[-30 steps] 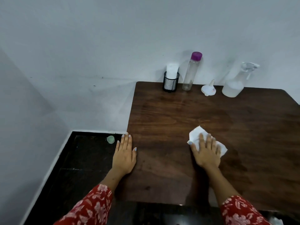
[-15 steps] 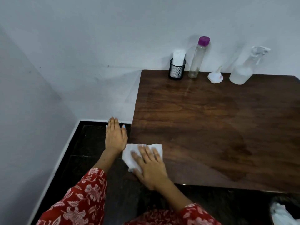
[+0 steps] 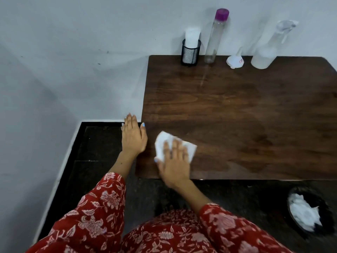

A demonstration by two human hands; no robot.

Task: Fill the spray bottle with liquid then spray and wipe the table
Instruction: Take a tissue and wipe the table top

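My right hand presses flat on a white tissue near the front left corner of the dark wooden table. My left hand rests with straight fingers against the table's left edge. A clear spray bottle with liquid in its base stands at the back right, against the wall. A tall clear bottle with a purple cap and a small white funnel stand to its left. A damp patch darkens the wood right of the tissue.
A black mesh cup holding white tissues stands at the table's back left. On the dark floor at the lower right lies a black bin with crumpled white tissue. White walls close in the left and the back.
My right hand swept the tissue from the table's middle to the front left edge, then back a little to the right. My left hand stayed at the left edge. The view shifted.
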